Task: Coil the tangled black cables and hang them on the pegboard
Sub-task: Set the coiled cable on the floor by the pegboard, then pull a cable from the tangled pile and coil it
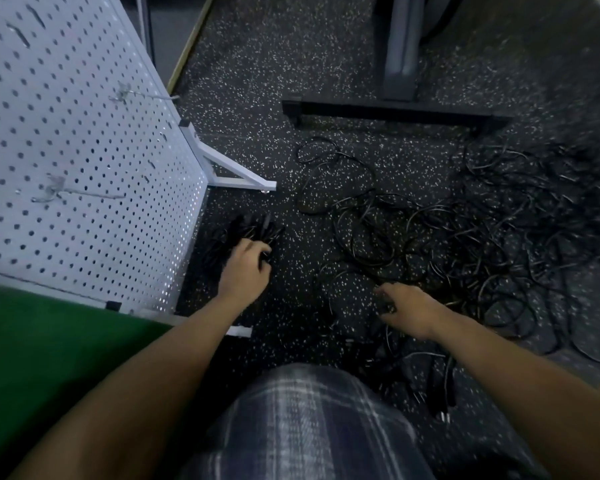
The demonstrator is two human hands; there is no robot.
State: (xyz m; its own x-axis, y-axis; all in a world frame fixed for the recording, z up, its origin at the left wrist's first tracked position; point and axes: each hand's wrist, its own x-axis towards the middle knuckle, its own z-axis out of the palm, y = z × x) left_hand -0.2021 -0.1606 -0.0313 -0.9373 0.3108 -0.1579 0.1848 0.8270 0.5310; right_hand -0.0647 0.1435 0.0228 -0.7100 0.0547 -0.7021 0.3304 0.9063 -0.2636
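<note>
A large tangle of thin black cables (482, 230) sprawls over the speckled floor at the right and centre. A bundled black cable (246, 228) lies beside the foot of the white pegboard (84, 161). My left hand (245, 268) reaches down to this bundle, fingers curled on its near end. My right hand (404, 311) hovers low over loose strands at the near edge of the tangle, fingers spread and slightly bent; whether it holds a strand is unclear. Two metal hooks (84, 194) stick out of the pegboard, both bare.
The pegboard's white support legs (236, 174) jut onto the floor. A dark metal stand base (395, 110) lies beyond the cables. A green surface (42, 351) sits at the lower left. My plaid-clad knee (302, 420) is at the bottom centre.
</note>
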